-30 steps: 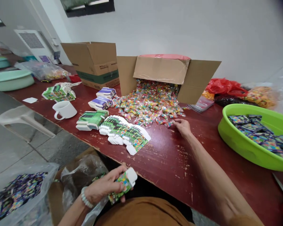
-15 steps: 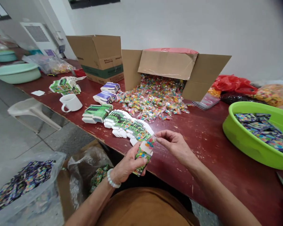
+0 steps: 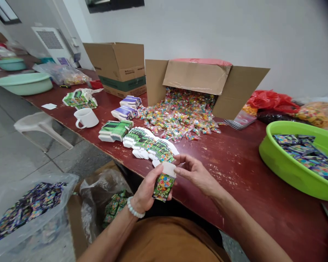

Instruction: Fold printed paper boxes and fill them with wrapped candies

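Note:
My left hand (image 3: 147,189) is wrapped round a small green printed carton (image 3: 164,185) held upright over the near table edge. My right hand (image 3: 194,171) touches the carton's white top flap with thumb and fingertips pinched together. Just beyond lies a fanned row of flat green cartons (image 3: 150,147). Further back, a pile of small colourful wrapped candies (image 3: 180,118) spills from a tipped cardboard box (image 3: 196,78) onto the red-brown table (image 3: 235,171).
A lime green basin (image 3: 287,163) of dark packets sits at right. A white mug (image 3: 87,118), green and purple carton stacks (image 3: 116,130), a second cardboard box (image 3: 117,65) and pale green basins (image 3: 24,83) are at left. Plastic bags and a box with cartons (image 3: 112,205) lie on the floor.
My right hand left the candy pile and came back to the carton. My left hand lifted the carton from my lap to the table edge. The candy packet seen at the opening is gone from sight.

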Tool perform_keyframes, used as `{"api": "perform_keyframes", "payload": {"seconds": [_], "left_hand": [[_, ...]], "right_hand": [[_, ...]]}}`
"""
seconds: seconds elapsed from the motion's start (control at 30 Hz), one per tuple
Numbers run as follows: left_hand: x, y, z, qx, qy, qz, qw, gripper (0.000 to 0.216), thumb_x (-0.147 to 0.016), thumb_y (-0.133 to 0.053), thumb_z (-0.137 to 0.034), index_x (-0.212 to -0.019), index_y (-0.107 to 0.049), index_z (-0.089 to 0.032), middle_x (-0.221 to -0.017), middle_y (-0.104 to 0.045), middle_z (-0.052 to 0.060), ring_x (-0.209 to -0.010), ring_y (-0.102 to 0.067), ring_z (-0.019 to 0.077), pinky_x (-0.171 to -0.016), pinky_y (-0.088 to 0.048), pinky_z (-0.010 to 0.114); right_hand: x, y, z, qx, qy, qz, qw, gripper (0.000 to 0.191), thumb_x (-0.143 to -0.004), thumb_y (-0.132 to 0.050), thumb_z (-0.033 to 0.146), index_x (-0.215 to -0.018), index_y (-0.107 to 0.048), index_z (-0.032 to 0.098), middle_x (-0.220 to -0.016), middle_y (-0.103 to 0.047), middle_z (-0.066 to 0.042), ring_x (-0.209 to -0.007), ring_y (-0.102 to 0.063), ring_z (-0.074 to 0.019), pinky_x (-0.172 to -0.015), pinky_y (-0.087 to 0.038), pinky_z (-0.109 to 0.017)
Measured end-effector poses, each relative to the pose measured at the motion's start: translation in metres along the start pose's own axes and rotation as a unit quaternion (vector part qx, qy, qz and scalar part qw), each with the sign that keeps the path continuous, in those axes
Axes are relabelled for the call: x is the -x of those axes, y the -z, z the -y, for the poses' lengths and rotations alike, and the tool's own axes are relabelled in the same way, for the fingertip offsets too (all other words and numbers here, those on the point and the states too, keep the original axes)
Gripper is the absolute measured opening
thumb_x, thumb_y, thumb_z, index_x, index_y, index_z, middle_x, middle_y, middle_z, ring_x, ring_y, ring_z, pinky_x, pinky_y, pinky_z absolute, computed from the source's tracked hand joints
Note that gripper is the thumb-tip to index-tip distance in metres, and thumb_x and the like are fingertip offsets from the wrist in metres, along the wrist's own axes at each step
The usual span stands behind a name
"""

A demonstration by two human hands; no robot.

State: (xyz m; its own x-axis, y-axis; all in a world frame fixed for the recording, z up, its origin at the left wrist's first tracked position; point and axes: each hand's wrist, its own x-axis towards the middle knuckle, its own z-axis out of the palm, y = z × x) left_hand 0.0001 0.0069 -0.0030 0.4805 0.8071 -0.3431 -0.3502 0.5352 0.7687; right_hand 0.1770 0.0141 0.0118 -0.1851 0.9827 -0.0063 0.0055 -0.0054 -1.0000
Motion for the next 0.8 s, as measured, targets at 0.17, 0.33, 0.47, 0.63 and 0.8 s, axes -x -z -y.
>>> {"api": "perform_keyframes", "payload": {"seconds": [0.17, 0.33, 0.47, 0.63, 0.8], "left_hand": [[-0.001, -0.001, 0.006, 0.014, -0.051, -0.010, 0.999, 0.031, -0.086, -0.059, -0.038, -0.106, -0.060, -0.014, -0.071, -0.067, 0.003, -0.044, -0.060, 0.0141, -0.038, -0.048, 0.023], [-0.002, 0.001, 0.001, 0.101, 0.049, 0.050, 0.992, 0.040, -0.089, -0.051, -0.052, -0.100, -0.062, -0.015, -0.065, -0.066, 0.003, -0.044, -0.064, 0.0189, -0.038, -0.052, 0.029], [-0.002, -0.001, -0.002, 0.118, 0.036, 0.073, 0.990, 0.047, -0.092, -0.045, -0.053, -0.129, -0.053, -0.024, -0.068, -0.067, 0.001, -0.046, -0.066, 0.0202, -0.038, -0.053, 0.030], [-0.005, -0.006, 0.001, 0.107, 0.009, 0.018, 0.994, 0.057, -0.092, -0.045, -0.056, -0.136, -0.051, -0.021, -0.075, -0.071, 0.004, -0.041, -0.061, 0.0139, -0.040, -0.050, 0.024], [-0.006, -0.002, 0.004, 0.078, -0.004, 0.012, 0.997, 0.063, -0.090, -0.047, -0.059, -0.137, -0.051, -0.018, -0.081, -0.072, 0.008, -0.041, -0.059, 0.0136, -0.039, -0.048, 0.024]], "right_hand": [[0.000, -0.018, -0.017, -0.025, 0.024, 0.032, 0.999, 0.027, -0.082, -0.068, 0.039, -0.102, -0.064, 0.022, -0.091, -0.065, -0.003, -0.071, -0.060, -0.0147, -0.062, -0.049, -0.027], [0.006, -0.014, -0.010, 0.154, 0.193, 0.002, 0.969, 0.018, -0.092, -0.057, 0.032, -0.095, -0.071, 0.023, -0.084, -0.068, -0.004, -0.079, -0.063, -0.0174, -0.075, -0.049, -0.031], [0.006, -0.013, -0.003, 0.137, 0.151, 0.037, 0.978, 0.016, -0.090, -0.059, 0.030, -0.085, -0.071, 0.021, -0.087, -0.071, -0.004, -0.080, -0.065, -0.0174, -0.076, -0.051, -0.032], [-0.003, -0.021, -0.004, 0.012, 0.044, 0.015, 0.999, 0.011, -0.081, -0.067, 0.030, -0.082, -0.067, 0.018, -0.094, -0.073, -0.005, -0.077, -0.066, -0.0157, -0.069, -0.054, -0.029], [-0.008, -0.022, -0.004, 0.000, 0.016, 0.028, 0.999, 0.016, -0.082, -0.066, 0.032, -0.077, -0.065, 0.016, -0.095, -0.072, -0.006, -0.065, -0.063, -0.0126, -0.058, -0.052, -0.026]]}}
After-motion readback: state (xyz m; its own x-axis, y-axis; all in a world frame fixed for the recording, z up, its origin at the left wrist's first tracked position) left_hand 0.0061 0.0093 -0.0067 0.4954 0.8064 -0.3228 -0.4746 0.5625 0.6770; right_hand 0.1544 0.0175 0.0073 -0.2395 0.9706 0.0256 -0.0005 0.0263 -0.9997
